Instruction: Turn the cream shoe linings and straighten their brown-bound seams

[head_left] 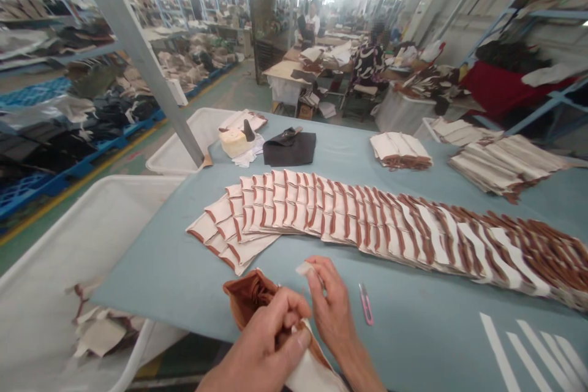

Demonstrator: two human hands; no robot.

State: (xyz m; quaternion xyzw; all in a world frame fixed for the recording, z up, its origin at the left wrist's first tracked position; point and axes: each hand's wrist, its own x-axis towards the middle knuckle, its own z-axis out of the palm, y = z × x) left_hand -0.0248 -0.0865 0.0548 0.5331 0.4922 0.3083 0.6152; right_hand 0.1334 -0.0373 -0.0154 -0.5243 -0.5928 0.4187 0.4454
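A brown and cream fabric piece (245, 299) lies open-mouthed at the table's near edge. My left hand (271, 343) pinches its cream edge with thumb and fingers. Just right of it, my right hand (328, 303) is closed, a small white strip (304, 268) between its thumb and index finger. Pink-handled thread snips (366, 306) lie on the table right of my right hand. Beyond both hands, a long overlapping row of cream pieces with brown edges (316, 205) curves across the table.
Loose white strips (528, 349) lie at the right on the blue-grey table (156, 257). Dark folded cloth (289, 147) and cream stacks (399, 150) sit farther back. White bins (105, 196) and a metal post (151, 67) stand left. A seated person (369, 61) is beyond.
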